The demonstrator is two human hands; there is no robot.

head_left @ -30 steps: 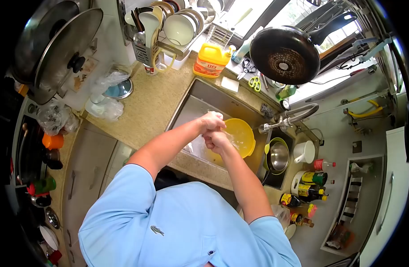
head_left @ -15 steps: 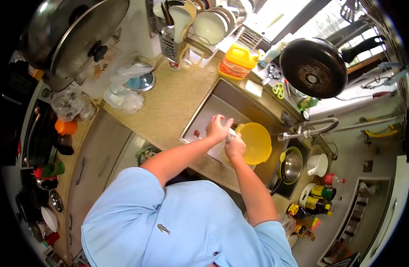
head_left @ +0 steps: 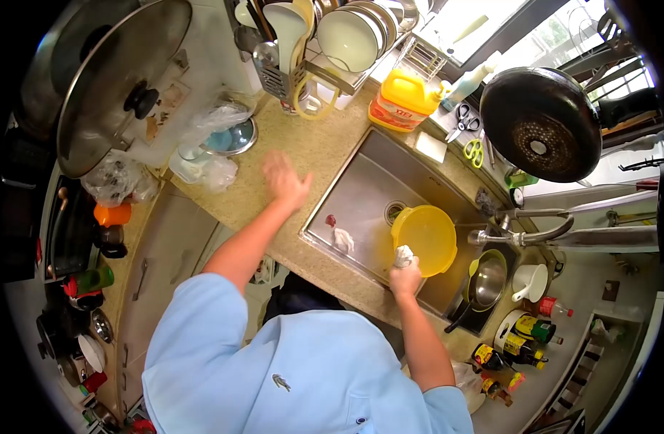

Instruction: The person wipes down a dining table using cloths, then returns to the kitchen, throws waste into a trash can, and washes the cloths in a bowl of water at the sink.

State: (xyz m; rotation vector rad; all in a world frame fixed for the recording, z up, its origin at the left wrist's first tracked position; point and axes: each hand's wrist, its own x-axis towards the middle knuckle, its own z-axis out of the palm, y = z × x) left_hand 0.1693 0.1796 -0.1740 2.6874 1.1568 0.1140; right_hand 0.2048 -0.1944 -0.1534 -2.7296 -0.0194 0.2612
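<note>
Over the counter [head_left: 310, 155], left of the sink, my left hand [head_left: 285, 181] is spread with nothing in it, its fingers blurred. My right hand [head_left: 405, 278] is closed round a white cloth [head_left: 403, 255], whose top sticks out of the fist, at the near edge of the yellow basin [head_left: 427, 239]. That basin stands in the steel sink [head_left: 375, 170], beside the drain [head_left: 395, 211]. A white crumpled piece [head_left: 343, 240] and a small dark red piece [head_left: 330, 220] lie on the sink floor at the left.
Behind the sink stand a yellow detergent jug [head_left: 405, 101] and a white sponge [head_left: 431, 147]. A faucet [head_left: 505, 237] reaches in from the right, near a steel bowl [head_left: 489, 283]. A black pan [head_left: 540, 124] hangs at upper right. Several sauce bottles [head_left: 523, 350] stand at right.
My hands were together over the sink and are now apart. My left hand has moved left over the counter and spread open; my right holds the white cloth near the basin. The view has shifted.
</note>
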